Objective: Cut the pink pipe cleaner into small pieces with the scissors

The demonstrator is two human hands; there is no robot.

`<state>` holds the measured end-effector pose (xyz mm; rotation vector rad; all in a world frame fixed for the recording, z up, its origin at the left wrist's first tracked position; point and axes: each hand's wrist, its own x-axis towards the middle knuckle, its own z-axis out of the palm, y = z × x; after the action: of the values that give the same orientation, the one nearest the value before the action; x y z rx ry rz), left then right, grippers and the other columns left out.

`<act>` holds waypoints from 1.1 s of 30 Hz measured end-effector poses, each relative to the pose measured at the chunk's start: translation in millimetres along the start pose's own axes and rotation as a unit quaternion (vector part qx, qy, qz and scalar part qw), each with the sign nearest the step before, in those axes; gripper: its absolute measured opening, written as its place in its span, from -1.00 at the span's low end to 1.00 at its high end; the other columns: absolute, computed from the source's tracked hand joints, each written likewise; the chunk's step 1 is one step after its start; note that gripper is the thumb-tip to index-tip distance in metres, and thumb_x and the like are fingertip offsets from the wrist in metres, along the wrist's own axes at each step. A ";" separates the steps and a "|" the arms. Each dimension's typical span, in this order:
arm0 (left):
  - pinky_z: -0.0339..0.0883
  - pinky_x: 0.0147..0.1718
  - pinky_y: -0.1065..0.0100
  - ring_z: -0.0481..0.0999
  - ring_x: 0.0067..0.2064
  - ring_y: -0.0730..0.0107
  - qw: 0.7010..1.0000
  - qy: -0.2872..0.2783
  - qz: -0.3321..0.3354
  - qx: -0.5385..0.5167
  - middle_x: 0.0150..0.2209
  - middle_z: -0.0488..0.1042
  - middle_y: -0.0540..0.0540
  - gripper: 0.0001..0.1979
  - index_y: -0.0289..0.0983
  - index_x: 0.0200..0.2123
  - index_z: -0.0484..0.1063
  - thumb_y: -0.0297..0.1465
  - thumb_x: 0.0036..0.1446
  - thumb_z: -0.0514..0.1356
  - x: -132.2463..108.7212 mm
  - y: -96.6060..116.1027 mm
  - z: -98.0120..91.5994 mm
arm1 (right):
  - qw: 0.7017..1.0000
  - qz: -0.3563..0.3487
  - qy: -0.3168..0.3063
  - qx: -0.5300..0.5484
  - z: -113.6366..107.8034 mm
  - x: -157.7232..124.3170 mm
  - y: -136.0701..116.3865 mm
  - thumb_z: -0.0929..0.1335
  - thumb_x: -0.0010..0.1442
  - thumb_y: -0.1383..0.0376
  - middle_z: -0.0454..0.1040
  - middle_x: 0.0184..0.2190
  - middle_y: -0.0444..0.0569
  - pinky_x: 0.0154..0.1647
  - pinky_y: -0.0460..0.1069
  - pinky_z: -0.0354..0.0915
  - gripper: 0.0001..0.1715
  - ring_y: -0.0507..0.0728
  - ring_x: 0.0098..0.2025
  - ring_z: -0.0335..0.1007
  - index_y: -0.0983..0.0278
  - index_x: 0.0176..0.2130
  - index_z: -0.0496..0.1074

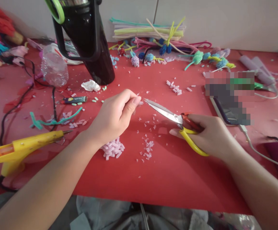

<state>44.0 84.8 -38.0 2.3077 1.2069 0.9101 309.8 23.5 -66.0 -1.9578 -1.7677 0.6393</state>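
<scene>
My left hand (116, 114) is closed in a pinch above the red table (167, 179), holding a tiny pale piece (140, 103) at the fingertips. My right hand (209, 135) grips scissors (174, 118) by their yellow and red handles. The steel blades are closed and point left, their tip just beside the pinched piece. Under my left wrist lies a small pile of short pink cut pieces (112, 150). More pale bits (148, 148) are scattered between my hands.
A yellow glue gun (21, 148) lies at the left. A black tumbler (88, 35) and a clear plastic bottle (54, 67) stand behind. Pipe cleaners and pompoms (153, 35) are heaped at the back. A phone (227, 110) with cable lies right.
</scene>
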 end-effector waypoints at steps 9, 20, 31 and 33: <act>0.23 -0.48 0.39 0.32 -0.54 0.50 1.000 0.013 0.013 0.005 -0.56 0.33 0.05 -0.74 -0.23 -0.34 0.33 -0.28 0.41 0.02 -0.4 -1.4 0.8 | 1.000 -0.018 0.009 0.003 1.6 -0.9 1.1 0.46 -0.16 -0.29 -0.06 -0.58 -0.20 -0.58 -0.04 -0.07 -0.25 0.02 -0.49 -0.18 0.19 -0.58 0.07; 0.23 -0.48 0.38 0.33 -0.54 0.49 1.000 0.010 0.019 -0.001 -0.56 0.34 0.04 -0.75 -0.23 -0.34 0.34 -0.29 0.40 0.03 0.5 -0.3 1.1 | 1.000 -0.012 0.004 -0.005 1.6 0.9 1.3 0.46 -0.16 -0.25 -0.09 -0.58 -0.19 -0.60 -0.04 -0.11 -0.28 0.03 -0.49 -0.20 0.19 -0.58 0.08; 0.26 -0.47 0.39 0.37 -0.52 0.50 1.000 0.017 0.007 -0.016 -0.51 0.41 0.02 -0.73 -0.23 -0.34 0.32 -0.27 0.41 0.01 -0.8 0.9 1.4 | 1.000 -0.010 0.007 -0.002 0.9 0.6 -2.2 0.44 -0.12 -0.24 -0.09 -0.58 -0.24 -0.59 -0.08 -0.09 -0.30 0.01 -0.49 -0.18 0.20 -0.57 0.07; 0.23 -0.49 0.39 0.35 -0.54 0.50 1.000 0.015 -0.001 -0.014 -0.55 0.37 0.03 -0.71 -0.23 -0.37 0.30 -0.26 0.41 0.01 -0.7 2.1 1.1 | 1.000 -0.012 0.010 -0.006 1.5 0.4 -1.1 0.45 -0.14 -0.23 -0.09 -0.58 -0.25 -0.58 -0.08 -0.07 -0.29 0.01 -0.48 -0.19 0.20 -0.57 0.06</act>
<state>45.7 82.9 -37.8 2.2787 1.2000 0.9595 308.1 24.0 -66.5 -1.9410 -1.7861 0.6004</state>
